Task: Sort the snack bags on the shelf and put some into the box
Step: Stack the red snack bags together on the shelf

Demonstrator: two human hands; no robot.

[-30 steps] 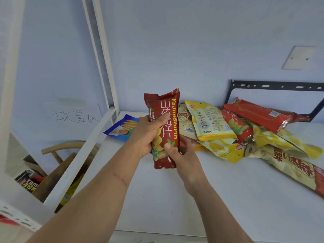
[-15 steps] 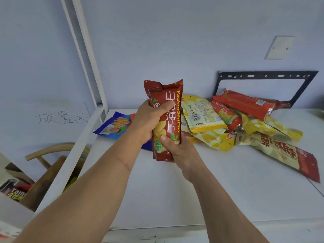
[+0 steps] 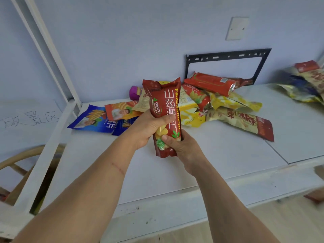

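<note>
A dark red yam-crisp bag [image 3: 164, 102] stands upright above the white shelf [image 3: 219, 155], held by both hands. My left hand [image 3: 145, 128] grips its middle from the left, thumb across the front. My right hand [image 3: 178, 144] grips its lower end from the right. Behind it lies a pile of snack bags: a blue bag [image 3: 91, 118], an orange-red bag [image 3: 121, 110], yellow bags [image 3: 233, 102], a long red bag [image 3: 210, 83] and a beige-red bag [image 3: 245, 121]. No box is clearly in view.
More bags [image 3: 306, 81] lie at the shelf's far right. A purple object [image 3: 134, 92] sits against the wall. A black metal bracket [image 3: 228, 57] hangs on the wall. White frame posts [image 3: 49, 50] rise at the left, with a wooden chair [image 3: 15, 162] below.
The view has swung right and down, showing more of the shelf and the far-right bags. Both hands keep their hold on the red bag, held upright as before.
</note>
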